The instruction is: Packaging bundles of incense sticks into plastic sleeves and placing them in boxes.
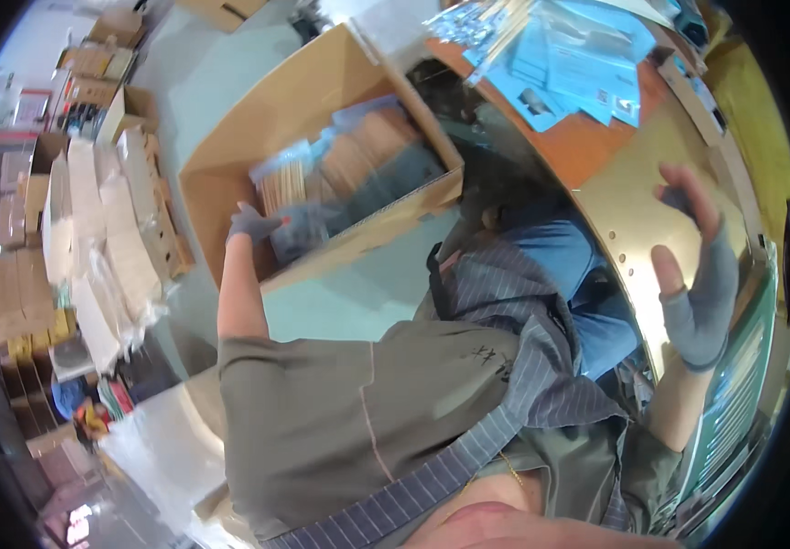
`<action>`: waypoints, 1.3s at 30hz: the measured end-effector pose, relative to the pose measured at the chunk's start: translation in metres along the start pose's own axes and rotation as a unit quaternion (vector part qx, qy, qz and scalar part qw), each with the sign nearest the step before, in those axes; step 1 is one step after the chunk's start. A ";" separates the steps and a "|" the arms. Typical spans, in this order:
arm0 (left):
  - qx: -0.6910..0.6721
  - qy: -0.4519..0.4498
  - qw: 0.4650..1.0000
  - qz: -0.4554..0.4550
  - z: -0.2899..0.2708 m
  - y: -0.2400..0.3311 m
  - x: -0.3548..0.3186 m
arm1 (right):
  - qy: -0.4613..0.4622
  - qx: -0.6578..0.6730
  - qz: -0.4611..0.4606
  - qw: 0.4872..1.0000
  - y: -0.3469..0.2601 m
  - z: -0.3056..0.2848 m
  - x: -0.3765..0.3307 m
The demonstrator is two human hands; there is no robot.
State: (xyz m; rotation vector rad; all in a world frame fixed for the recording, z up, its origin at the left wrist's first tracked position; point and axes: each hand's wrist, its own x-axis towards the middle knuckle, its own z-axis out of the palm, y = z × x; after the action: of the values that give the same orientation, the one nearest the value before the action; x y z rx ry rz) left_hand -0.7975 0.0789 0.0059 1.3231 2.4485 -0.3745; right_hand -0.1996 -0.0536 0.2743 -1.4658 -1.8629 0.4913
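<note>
My left hand [253,223], in a grey fingerless glove, reaches into a large open cardboard box [258,137] on the left. Its thumb and forefinger are apart, and the fingertips are beside a blurred, clear-wrapped packet [302,234]; any contact is unclear. Inside the box lie several bundles of brown flat pieces [367,146] with blue and clear wrapping. My right hand [702,293], gloved the same way, hovers open over the table [628,197] with its fingers spread. Nothing is in it.
Blue flat packets [569,69] and thin wooden sticks [503,37] are heaped at the table's far end. Flattened cardboard [93,220] and stacked cartons [6,297] stand at the left. A green slatted crate [734,393] is at the right, beside the table.
</note>
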 end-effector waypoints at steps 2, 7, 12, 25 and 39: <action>-0.098 0.197 0.962 0.159 -0.007 0.041 0.004 | -0.017 -0.024 0.021 0.999 0.010 -0.001 -0.009; -0.369 0.116 0.770 0.507 -0.103 0.270 -0.128 | -0.044 0.023 0.122 0.991 0.045 0.000 -0.052; -0.269 0.001 0.594 0.758 -0.054 0.467 -0.237 | 0.011 -0.015 0.156 0.988 0.040 0.011 -0.112; -0.114 0.103 0.404 0.902 0.176 0.612 -0.449 | 0.323 -0.348 0.442 0.761 0.170 0.055 -0.351; -0.164 -0.158 0.660 0.716 0.189 0.648 -0.551 | 0.453 -0.086 0.423 0.780 0.297 -0.002 -0.210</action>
State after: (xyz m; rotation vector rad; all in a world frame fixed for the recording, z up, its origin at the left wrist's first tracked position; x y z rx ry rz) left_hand 0.0619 -0.0634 0.0118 2.1957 0.5785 0.2488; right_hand 0.0275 -0.1683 0.0139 -2.1138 -0.4369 -0.0525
